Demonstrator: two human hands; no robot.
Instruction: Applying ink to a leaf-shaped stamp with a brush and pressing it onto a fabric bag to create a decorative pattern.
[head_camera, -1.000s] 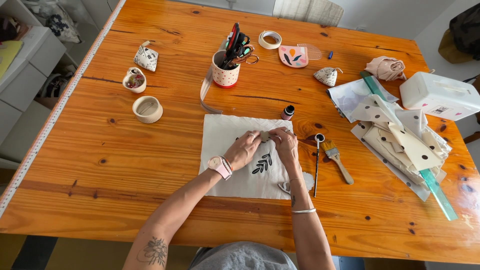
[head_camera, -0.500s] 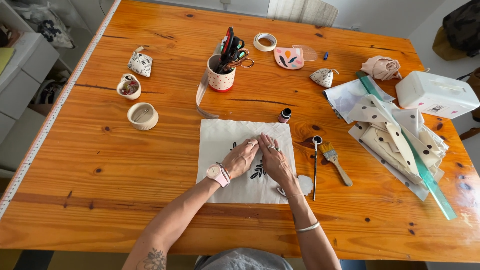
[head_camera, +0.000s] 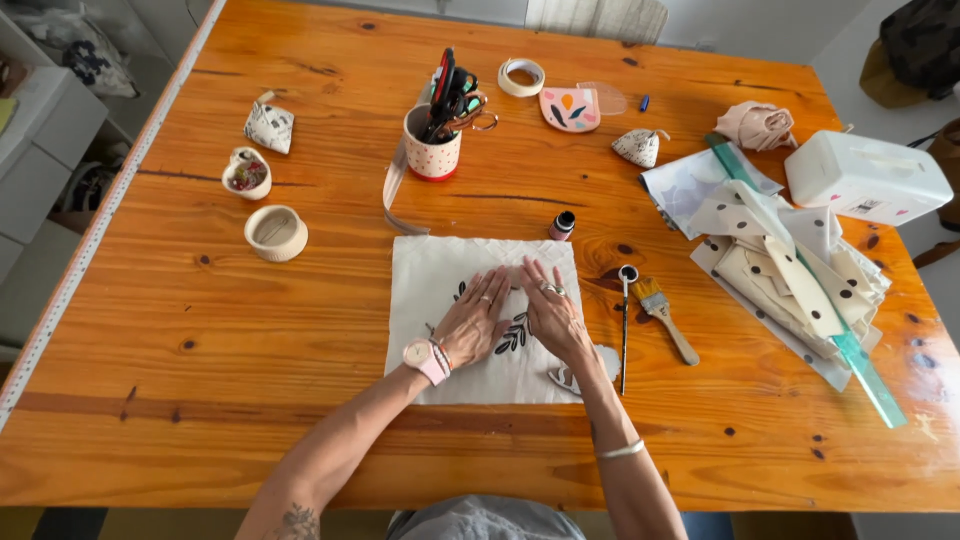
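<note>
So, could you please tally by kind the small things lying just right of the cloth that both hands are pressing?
Hands flat on the white cloth: 2, left hand and right hand
Small dark-capped bottle: 1
Paintbrush: 1
Thin metal tool: 1
Total right of the cloth: 3

Wooden table (head_camera: 300, 400), orange-toned and knotty. Lying on it: white cloth (head_camera: 430, 290) at centre, polka-dot mug (head_camera: 432, 155) of scissors, tape roll (head_camera: 521, 76), small bowls (head_camera: 275, 232), paintbrush (head_camera: 665, 318), dotted fabric pile (head_camera: 790, 265), white box (head_camera: 865, 178).
</note>
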